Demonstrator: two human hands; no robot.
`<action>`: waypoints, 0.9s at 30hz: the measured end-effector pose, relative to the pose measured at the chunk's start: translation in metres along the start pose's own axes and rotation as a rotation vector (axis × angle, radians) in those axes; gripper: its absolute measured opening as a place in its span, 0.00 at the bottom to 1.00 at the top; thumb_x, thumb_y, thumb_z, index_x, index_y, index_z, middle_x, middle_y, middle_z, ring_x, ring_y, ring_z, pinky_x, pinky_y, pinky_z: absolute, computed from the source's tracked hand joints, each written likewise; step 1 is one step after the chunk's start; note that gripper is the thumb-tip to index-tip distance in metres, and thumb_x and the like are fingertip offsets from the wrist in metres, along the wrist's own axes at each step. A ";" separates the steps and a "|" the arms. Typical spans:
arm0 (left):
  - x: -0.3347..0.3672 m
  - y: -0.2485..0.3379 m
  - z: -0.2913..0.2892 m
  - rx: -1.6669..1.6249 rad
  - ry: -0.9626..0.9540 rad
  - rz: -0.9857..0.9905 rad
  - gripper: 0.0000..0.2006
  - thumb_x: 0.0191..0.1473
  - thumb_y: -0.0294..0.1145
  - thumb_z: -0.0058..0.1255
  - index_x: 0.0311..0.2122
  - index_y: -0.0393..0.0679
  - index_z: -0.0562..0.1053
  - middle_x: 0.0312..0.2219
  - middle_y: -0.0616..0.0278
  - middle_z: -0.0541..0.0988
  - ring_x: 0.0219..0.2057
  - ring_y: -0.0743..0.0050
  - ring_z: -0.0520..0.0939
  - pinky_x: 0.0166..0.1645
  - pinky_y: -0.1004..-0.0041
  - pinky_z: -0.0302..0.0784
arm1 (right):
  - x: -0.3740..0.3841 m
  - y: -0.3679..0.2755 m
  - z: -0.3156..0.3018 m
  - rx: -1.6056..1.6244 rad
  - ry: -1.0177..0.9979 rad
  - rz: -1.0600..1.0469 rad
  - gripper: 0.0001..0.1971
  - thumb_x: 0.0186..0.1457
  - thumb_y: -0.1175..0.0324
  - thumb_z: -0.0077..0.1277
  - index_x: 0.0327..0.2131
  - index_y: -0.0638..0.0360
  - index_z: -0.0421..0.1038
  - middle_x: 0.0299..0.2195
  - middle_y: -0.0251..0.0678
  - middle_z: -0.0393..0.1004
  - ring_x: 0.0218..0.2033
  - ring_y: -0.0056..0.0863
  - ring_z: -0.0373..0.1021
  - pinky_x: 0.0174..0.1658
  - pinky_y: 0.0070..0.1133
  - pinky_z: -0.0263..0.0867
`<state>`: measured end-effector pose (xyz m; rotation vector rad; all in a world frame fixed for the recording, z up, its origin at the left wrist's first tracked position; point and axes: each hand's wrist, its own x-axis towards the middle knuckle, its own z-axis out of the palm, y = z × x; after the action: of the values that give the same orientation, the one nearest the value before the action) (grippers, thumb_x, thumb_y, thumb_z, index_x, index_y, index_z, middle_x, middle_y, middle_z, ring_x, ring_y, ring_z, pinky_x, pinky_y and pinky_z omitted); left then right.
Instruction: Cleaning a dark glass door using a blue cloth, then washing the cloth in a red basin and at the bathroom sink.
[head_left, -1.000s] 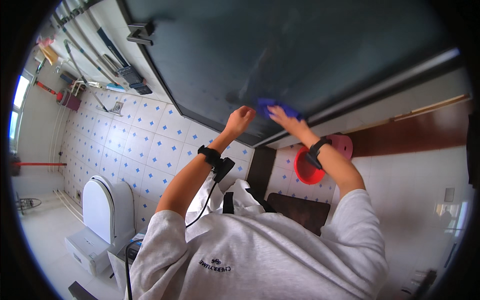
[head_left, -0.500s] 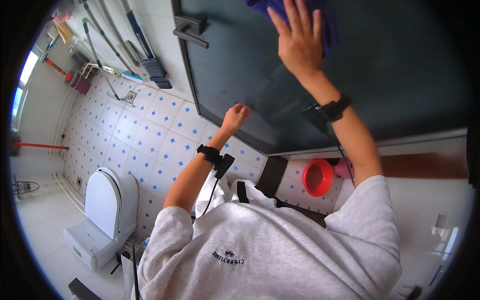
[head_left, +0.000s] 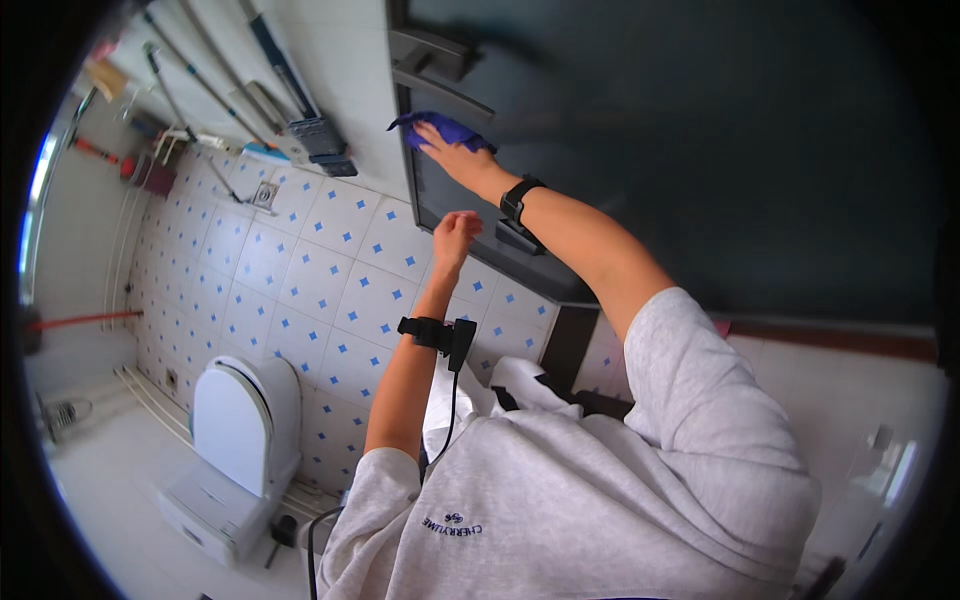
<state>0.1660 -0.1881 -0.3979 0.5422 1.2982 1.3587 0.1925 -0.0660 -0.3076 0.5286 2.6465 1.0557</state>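
Observation:
My right hand (head_left: 462, 166) presses a purple cloth (head_left: 446, 129) against the dark glass door (head_left: 700, 150). The cloth is bunched under my fingers at the door's left frame, just below the metal door handle (head_left: 445, 92). One corner of it sticks out past the frame. Lower down, my left hand (head_left: 456, 233) hangs in front of the door's bottom edge. Its fingers are curled in, and nothing shows in them. Each wrist wears a black strap with a small device on it.
A white toilet (head_left: 235, 420) stands at the lower left on the blue-and-white tiled floor (head_left: 300, 270). Mops and brushes (head_left: 325, 140) lean along the wall at the upper left. A dark threshold (head_left: 570, 345) lies below the door, near my legs.
My right hand has swept the cloth left and down, from high on the glass to the frame beneath the handle. My left hand has shifted slightly left. The view has turned, hiding the red basin.

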 end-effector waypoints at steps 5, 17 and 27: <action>0.002 0.011 0.011 0.085 -0.034 -0.086 0.12 0.51 0.34 0.34 0.33 0.40 0.69 0.27 0.61 0.75 0.28 0.76 0.75 0.32 0.80 0.67 | -0.110 -0.042 0.092 0.267 0.117 0.076 0.19 0.49 0.69 0.36 0.48 0.52 0.59 0.56 0.26 0.41 0.50 0.18 0.54 0.43 0.18 0.60; -0.040 -0.028 0.151 0.482 -0.625 -0.196 0.14 0.50 0.35 0.32 0.36 0.38 0.68 0.29 0.59 0.74 0.31 0.72 0.75 0.36 0.76 0.68 | -0.446 -0.023 0.127 0.330 -0.029 0.387 0.22 0.52 0.63 0.34 0.52 0.41 0.48 0.56 0.19 0.42 0.11 0.17 0.65 0.13 0.16 0.64; -0.111 -0.113 0.271 0.795 -0.838 -0.296 0.14 0.51 0.35 0.31 0.36 0.41 0.68 0.28 0.60 0.74 0.30 0.73 0.75 0.34 0.75 0.69 | -0.604 -0.102 0.078 0.612 -0.413 1.290 0.16 0.43 0.71 0.42 0.41 0.57 0.64 0.53 0.37 0.47 0.50 0.32 0.53 0.42 0.28 0.57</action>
<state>0.4783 -0.2117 -0.3820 1.2383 1.0862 0.2295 0.7420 -0.3387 -0.3800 2.4152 2.0112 0.1612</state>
